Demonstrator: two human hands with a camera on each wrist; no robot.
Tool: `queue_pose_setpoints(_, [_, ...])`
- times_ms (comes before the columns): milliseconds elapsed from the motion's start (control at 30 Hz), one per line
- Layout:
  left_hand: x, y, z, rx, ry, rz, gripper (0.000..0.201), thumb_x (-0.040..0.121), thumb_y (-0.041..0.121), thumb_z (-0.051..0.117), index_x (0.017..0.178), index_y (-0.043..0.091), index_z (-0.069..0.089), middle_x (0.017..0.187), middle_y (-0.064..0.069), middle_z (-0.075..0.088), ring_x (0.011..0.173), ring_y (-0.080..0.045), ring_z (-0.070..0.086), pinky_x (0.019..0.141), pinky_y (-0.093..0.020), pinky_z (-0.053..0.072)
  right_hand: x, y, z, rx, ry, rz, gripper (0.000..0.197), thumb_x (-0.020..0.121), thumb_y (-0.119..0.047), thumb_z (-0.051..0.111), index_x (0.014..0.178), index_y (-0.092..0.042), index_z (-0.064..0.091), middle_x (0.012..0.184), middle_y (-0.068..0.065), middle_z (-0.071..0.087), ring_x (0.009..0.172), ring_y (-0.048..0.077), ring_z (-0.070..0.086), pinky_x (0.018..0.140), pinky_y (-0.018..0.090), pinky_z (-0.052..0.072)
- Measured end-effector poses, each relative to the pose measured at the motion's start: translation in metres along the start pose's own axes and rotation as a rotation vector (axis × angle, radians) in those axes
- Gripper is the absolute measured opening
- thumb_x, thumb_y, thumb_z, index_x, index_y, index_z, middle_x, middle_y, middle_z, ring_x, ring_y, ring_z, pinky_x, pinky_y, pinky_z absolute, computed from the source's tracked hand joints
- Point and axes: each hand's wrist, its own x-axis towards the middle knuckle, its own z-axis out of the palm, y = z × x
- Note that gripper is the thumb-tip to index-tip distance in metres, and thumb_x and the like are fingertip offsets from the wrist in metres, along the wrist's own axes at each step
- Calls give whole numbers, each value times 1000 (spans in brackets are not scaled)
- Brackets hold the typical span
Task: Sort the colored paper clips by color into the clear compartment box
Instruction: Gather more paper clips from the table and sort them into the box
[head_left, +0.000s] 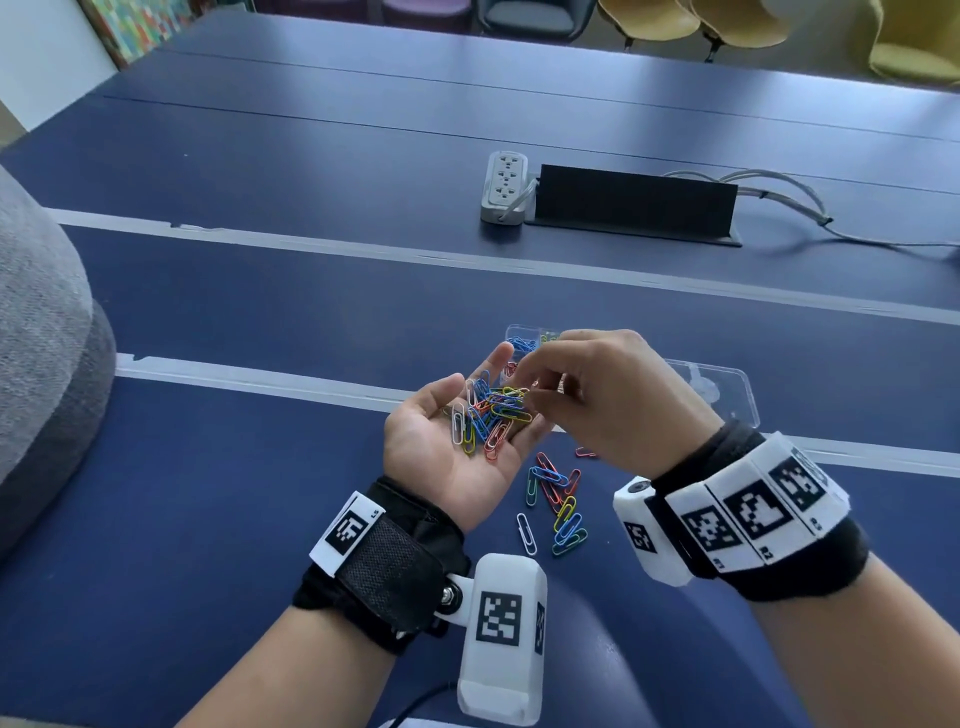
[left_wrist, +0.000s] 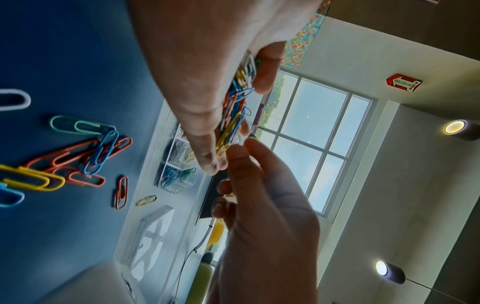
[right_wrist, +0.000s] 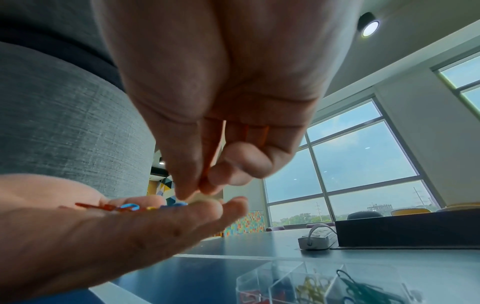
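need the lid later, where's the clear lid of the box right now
In the head view the clear lid lies flat on the blue table, beyond the right hand and right of the compartment box.

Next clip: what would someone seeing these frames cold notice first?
First, the upturned left hand at centre, cupping a tangled heap of coloured wire paper clips, while the right hand reaches in with pinched fingertips at the heap's edge. Below the hands, a loose scatter of red, blue, yellow, green and white clips lies on the dark blue table. Behind the hands sits the clear plastic compartment box, already part filled.
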Motion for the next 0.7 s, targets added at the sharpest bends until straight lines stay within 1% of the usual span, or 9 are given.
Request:
queue_pose_setpoints(67, [1, -2, 1, 4, 5, 5, 50, 87, 24, 35, 123, -1, 58, 119, -26, 63, 106, -39, 62, 95, -56, 47, 0, -5, -2, 64, 42, -17, 11, 77, -18, 64, 84, -19, 71, 71, -1, 62, 59, 11, 50, 63, 28, 48])
queue_pose_setpoints(133, [0, -4, 2, 6, 32, 17, 45, 89, 25, 35, 109, -2, 64, 105, -24, 67, 94, -36, 68, 87, -51, 52, 1, -13, -1, 113, 15, -36, 13, 79, -26, 60, 85, -21, 71, 71, -3, 63, 61, 10, 53, 63, 23, 45])
queue_pose_setpoints(200, [1, -6, 2, 34, 93, 32, 41, 92, 27, 35, 93, 0, 66, 85, -18, 70, 75, -29, 71, 73, -41, 59, 4, -20, 3, 60, -82, -53, 22, 82, -39, 56, 93, -25, 69, 75, -4, 62, 68, 12, 56, 67, 27, 47])
queue_pose_setpoints(267, [1, -6, 1, 81, 157, 31, 40, 95, 33, 36, 92, 4, 64, 77, -11, 68, 69, -22, 69, 69, -31, 56, 7, -27, 8, -81, -203, -43, 27, 84, -46, 55, 104, -31, 64, 80, -6, 55, 78, 18, 57, 71, 35, 49])
queue_pose_setpoints(333, [0, -3, -2, 85, 178, 15, 40, 95, 36, 36, 94, 5, 63, 82, -7, 65, 77, -19, 64, 70, -27, 54, 10, -31, 13, -148, -252, -23, 28, 83, -46, 57, 107, -33, 62, 84, -7, 49, 83, 21, 56, 72, 38, 50])
queue_pose_setpoints(400, [1, -2, -4, 72, 185, 11, 35, 93, 30, 39, 88, 7, 64, 82, -6, 62, 80, -18, 62, 73, -27, 53, 11, -34, 14, -118, -232, -28, 25, 80, -42, 60, 103, -33, 63, 85, -6, 50, 82, 21, 55, 73, 40, 50])
queue_pose_setpoints(533, [1, -3, -1, 95, 159, 71, 40, 86, 16, 38, 60, 6, 68, 70, -6, 65, 64, -19, 67, 71, -29, 53, 15, -34, 13, 48, -158, -64, 12, 80, -27, 65, 89, -24, 70, 82, -2, 59, 74, 15, 56, 73, 38, 50])
queue_pose_setpoints(633, [3, -4, -1, 80, 101, 63, 33, 85, 14, 37, 77, 2, 67, 84, -13, 70, 77, -25, 69, 71, -34, 58, 21, -29, 10, 28, -81, -3, 9, 82, -26, 62, 86, -24, 70, 85, -3, 60, 78, 18, 58, 73, 38, 51])
queue_pose_setpoints(700, [3, -4, -3, 77, 91, 46, 35, 91, 17, 34, 82, 3, 65, 85, -14, 70, 78, -26, 69, 70, -37, 59, 24, -27, 9, -73, -105, 47, 13, 85, -32, 58, 92, -27, 68, 92, -4, 59, 85, 20, 59, 75, 39, 51])
